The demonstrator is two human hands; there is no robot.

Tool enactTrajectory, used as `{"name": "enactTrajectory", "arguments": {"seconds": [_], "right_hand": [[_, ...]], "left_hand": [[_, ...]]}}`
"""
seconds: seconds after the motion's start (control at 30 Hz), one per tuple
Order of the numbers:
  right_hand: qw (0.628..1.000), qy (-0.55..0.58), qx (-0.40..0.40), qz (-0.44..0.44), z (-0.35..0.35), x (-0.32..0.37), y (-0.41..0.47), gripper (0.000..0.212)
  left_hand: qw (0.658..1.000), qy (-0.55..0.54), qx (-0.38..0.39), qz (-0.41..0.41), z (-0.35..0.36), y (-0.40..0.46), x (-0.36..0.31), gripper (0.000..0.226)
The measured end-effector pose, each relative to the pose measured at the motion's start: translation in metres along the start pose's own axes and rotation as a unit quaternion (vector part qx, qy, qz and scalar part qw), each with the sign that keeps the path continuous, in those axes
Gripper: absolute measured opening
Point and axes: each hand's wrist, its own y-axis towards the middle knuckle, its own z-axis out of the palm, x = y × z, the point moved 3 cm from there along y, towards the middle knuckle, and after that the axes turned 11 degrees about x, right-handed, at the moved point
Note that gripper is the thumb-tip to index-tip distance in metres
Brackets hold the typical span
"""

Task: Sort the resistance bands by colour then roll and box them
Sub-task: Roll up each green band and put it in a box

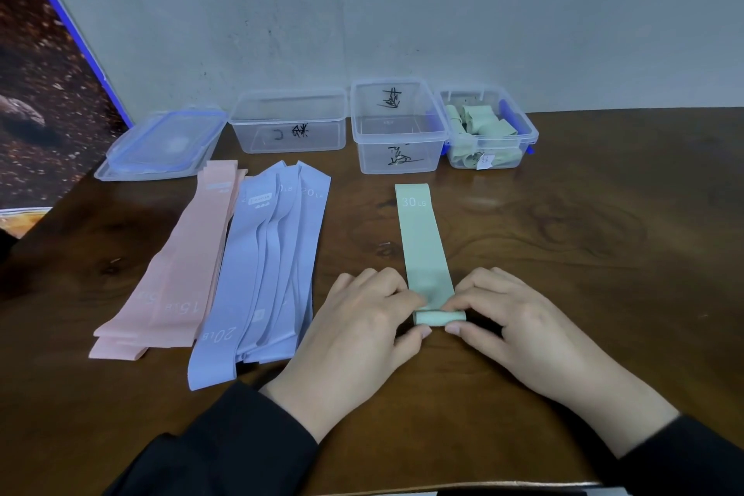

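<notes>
A green resistance band point(422, 242) marked 30 LB lies flat on the wooden table, pointing away from me. Its near end is curled into a small roll. My left hand point(362, 326) and my right hand point(519, 326) pinch that roll from either side, thumbs at its near face and fingers on top. A pile of several blue bands point(265, 266) marked 20 LB lies to the left. Left of those sits a pile of pink bands point(181, 266) marked 15 LB. A clear box point(489, 133) at the back right holds several rolled green bands.
Two clear boxes with black handwriting stand at the back: one point(288, 121) left of centre, one point(396, 129) in the middle. Stacked lids point(165, 145) with blue rims lie at the back left. A grey wall runs behind the table; a dark poster leans at far left.
</notes>
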Motion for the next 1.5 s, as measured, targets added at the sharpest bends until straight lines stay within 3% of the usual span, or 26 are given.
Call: {"name": "enactTrajectory", "arguments": {"seconds": [0.27, 0.4, 0.63, 0.77, 1.03, 1.17, 1.5], "right_hand": [[1.0, -0.02, 0.003, -0.002, 0.0021, -0.001, 0.0005, 0.039], [1.0, -0.011, 0.003, 0.001, 0.0008, -0.0009, 0.0004, 0.03], [1.0, -0.012, 0.011, 0.01, 0.0012, -0.0012, 0.0004, 0.039], [1.0, -0.003, 0.012, 0.009, 0.0007, -0.0013, 0.0002, 0.027], [1.0, -0.006, 0.015, 0.007, 0.0017, -0.0021, 0.0003, 0.04], [1.0, 0.001, 0.014, -0.005, 0.0008, -0.0012, -0.0005, 0.029], [0.999, -0.029, 0.012, -0.004, 0.002, -0.0001, -0.0006, 0.032]], "left_hand": [[1.0, 0.002, -0.008, 0.009, 0.0005, -0.0002, -0.0003, 0.024], [1.0, 0.005, -0.007, 0.006, 0.0014, -0.0005, 0.0008, 0.028], [1.0, 0.005, -0.007, 0.007, 0.0011, -0.0002, 0.0015, 0.023], [1.0, 0.009, -0.009, 0.003, 0.002, -0.001, 0.0021, 0.027], [1.0, -0.005, 0.001, 0.0, 0.0016, -0.0012, 0.003, 0.03], [1.0, -0.014, -0.003, -0.001, 0.0011, -0.0023, 0.0013, 0.037], [1.0, -0.011, -0.008, 0.007, 0.0047, 0.0003, 0.0032, 0.028]]}}
